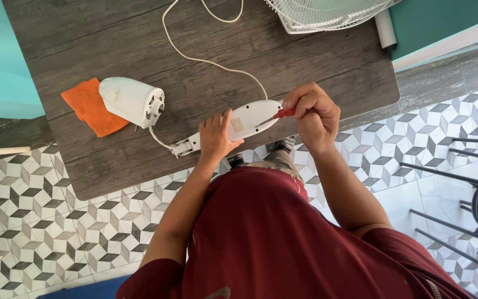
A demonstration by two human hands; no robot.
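Observation:
My left hand (215, 137) presses down on a white oval fan base (245, 120) that lies at the near edge of the dark wooden table (139, 50). My right hand (313, 113) grips a red-handled screwdriver (281, 113), its tip resting on the base. A white cord (206, 61) runs from the base across the table. A white fan motor housing (132, 101) lies to the left, joined to the base by a short wire.
An orange cloth (91, 106) lies beside the motor housing. A white fan grille (327, 12) sits at the table's far edge with a white roll (385, 29) next to it. Metal bars (449, 177) stand at the right over patterned floor tiles.

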